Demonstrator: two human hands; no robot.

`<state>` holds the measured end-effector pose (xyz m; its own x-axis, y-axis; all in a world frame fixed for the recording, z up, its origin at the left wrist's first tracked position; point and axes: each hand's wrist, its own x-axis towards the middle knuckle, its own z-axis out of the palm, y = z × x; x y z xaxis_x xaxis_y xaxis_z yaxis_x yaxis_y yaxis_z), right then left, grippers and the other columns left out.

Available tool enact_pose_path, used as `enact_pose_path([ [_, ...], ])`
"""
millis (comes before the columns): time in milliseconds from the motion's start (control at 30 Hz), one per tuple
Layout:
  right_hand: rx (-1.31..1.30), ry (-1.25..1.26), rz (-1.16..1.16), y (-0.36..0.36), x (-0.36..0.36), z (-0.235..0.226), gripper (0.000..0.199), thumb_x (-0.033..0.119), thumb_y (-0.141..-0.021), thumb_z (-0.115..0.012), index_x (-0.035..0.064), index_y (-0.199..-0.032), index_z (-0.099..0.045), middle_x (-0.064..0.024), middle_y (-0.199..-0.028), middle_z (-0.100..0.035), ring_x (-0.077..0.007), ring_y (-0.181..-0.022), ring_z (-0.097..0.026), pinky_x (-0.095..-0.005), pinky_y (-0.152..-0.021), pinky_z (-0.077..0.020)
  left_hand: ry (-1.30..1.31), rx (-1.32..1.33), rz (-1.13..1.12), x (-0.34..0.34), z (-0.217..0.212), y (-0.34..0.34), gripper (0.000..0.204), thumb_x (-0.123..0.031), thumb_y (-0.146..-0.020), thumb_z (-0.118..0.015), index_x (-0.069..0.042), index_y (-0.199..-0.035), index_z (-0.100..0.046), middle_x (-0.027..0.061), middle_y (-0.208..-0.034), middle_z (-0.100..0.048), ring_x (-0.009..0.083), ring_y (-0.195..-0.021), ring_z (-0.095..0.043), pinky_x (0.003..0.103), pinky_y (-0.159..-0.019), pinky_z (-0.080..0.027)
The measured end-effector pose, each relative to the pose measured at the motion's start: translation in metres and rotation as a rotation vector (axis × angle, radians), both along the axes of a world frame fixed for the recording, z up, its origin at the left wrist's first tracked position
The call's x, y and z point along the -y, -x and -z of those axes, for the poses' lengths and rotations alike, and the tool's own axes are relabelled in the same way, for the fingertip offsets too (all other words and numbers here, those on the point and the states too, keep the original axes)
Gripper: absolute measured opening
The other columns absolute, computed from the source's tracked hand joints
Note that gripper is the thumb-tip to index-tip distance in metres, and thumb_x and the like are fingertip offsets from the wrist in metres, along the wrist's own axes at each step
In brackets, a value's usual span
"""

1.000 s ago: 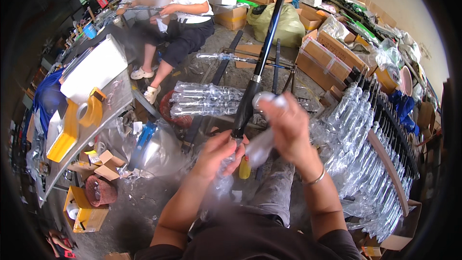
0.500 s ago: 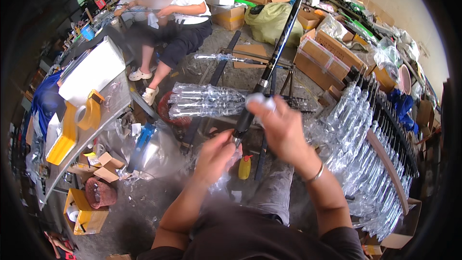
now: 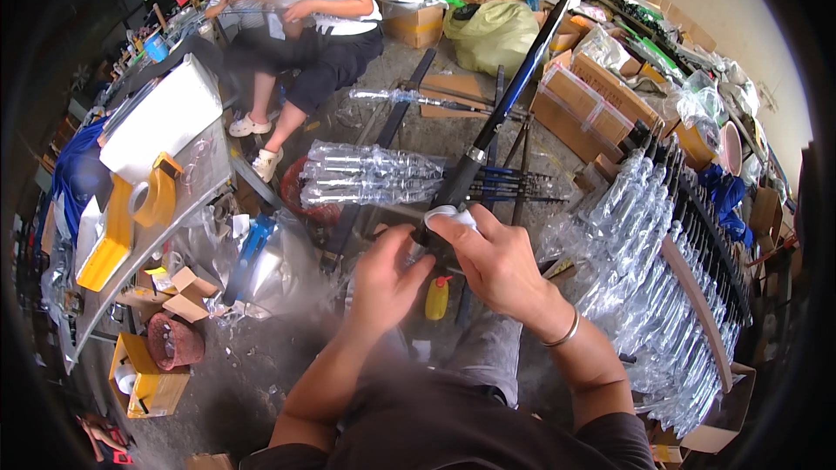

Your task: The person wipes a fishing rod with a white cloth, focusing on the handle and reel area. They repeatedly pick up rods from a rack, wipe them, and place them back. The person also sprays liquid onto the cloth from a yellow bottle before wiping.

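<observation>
A black and blue fishing rod point(image 3: 505, 104) with a silver ring slants up and away from me to the right. My left hand point(image 3: 383, 274) is closed at its butt end, the thumb and fingers around the tip of the handle. My right hand point(image 3: 509, 265) presses a white wad point(image 3: 455, 218) against the handle just above; whether the wad is cloth or paper I cannot tell. Beyond my hands, several plastic-wrapped rods point(image 3: 374, 176) lie across a dark rack point(image 3: 407, 113). Below the butt end stands a yellow bottle point(image 3: 437, 298) with a red cap.
Many plastic-wrapped rods point(image 3: 627, 287) lean in a row at right. A bench point(image 3: 196, 178) with tape rolls point(image 3: 157, 204) stands at left, above a yellow carton point(image 3: 148, 383) and a red basket point(image 3: 174, 341). Two people sit far left; cartons point(image 3: 592, 104) and a green sack point(image 3: 492, 39) are behind.
My right hand has slid down the handle toward the butt end with the white wad, closer to my left hand. The rod's far end has swung right.
</observation>
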<state>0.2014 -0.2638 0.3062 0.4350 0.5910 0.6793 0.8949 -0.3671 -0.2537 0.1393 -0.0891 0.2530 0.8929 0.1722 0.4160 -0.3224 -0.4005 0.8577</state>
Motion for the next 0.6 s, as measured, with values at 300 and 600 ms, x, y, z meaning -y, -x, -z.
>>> enact_pose_path([
  [300, 0.136, 0.048, 0.138, 0.005, -0.004, -0.012, 0.046, 0.003, -0.074, -0.066, 0.0074, -0.12, -0.061, -0.0072, -0.074, -0.054, -0.0229, -0.053, -0.058, -0.0358, -0.044, -0.0475, -0.246, 0.206, -0.292, 0.006, -0.007, 0.003, 0.035, -0.002, -0.076, -0.077, 0.001, -0.107, -0.062, 0.0125, -0.087, -0.065, 0.0251, -0.071, -0.063, 0.034, -0.065, -0.051],
  [600, 0.1, 0.104, 0.246, 0.004, -0.013, -0.014, 0.043, 0.007, -0.074, -0.067, 0.003, -0.117, -0.061, -0.0087, -0.073, -0.059, -0.0229, -0.056, -0.061, -0.0338, -0.049, -0.0506, -0.5, 0.337, -0.381, 0.004, -0.009, 0.005, 0.049, -0.002, -0.07, -0.08, 0.0, -0.117, -0.066, 0.0114, -0.084, -0.062, 0.0267, -0.067, -0.063, 0.036, -0.061, -0.051],
])
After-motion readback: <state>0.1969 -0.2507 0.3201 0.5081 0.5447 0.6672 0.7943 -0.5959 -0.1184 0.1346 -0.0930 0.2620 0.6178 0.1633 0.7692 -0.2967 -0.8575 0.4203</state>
